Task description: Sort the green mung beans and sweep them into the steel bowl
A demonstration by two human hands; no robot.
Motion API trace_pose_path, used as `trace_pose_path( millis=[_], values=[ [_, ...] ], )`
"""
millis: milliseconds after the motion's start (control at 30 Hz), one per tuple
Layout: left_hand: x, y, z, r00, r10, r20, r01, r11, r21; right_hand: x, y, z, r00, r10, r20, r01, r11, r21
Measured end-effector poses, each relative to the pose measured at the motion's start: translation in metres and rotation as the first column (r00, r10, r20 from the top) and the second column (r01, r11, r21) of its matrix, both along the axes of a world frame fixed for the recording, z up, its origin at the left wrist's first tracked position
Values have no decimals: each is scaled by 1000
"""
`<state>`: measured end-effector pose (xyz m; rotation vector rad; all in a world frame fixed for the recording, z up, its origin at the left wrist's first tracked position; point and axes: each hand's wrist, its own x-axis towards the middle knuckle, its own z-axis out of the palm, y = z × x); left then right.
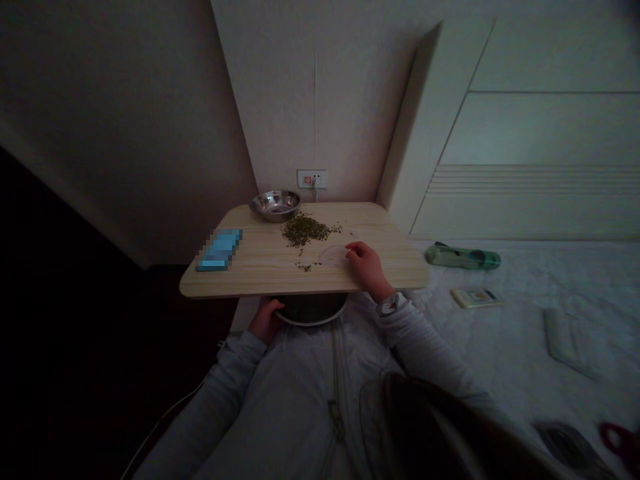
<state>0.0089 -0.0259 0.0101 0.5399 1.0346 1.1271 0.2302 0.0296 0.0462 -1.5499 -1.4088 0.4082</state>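
A pile of small green beans [306, 230] lies on the light wooden table [250, 273], with a few strays nearer the front edge. My right hand [369, 268] is over the table's right side, its fingers pinched on the edge of a clear, round, flat plastic piece [331, 255], perhaps a lid. Below the front edge, my left hand [267, 321] grips the left rim of a dark round bowl [310, 312] on my lap. The tabletop hides part of that bowl, and its contents are too dark to tell.
A steel bowl [276, 205] stands at the table's back left, touching the beans' side. A blue pixelated rectangle [220, 250] lies at the left. On the white bed are a green bottle [463, 257] and a phone-like object [477, 298]. A wall socket [313, 179] holds a plug.
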Motion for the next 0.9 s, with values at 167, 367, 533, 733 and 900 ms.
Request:
trace_pose_path(
  millis=[167,367,533,733,900],
  values=[
    [1,-1,1,1000,-17,14,17,1000,4,0,-1,1,1000,12,-14,-12,1000,-18],
    [1,-1,1,1000,-21,12,21,1000,-16,0,-2,2,1000,11,-14,-11,1000,-23],
    [1,-2,5,1000,5,-29,-4,1000,3,-1,-3,3,1000,23,-2,-23,999,-42],
    [2,-3,6,1000,-9,-21,9,1000,-3,0,-2,1,999,32,-25,-33,999,-37],
    [1,-2,4,999,-42,-3,42,999,-1,0,-2,1,999,42,-30,-43,998,-35]
  ],
)
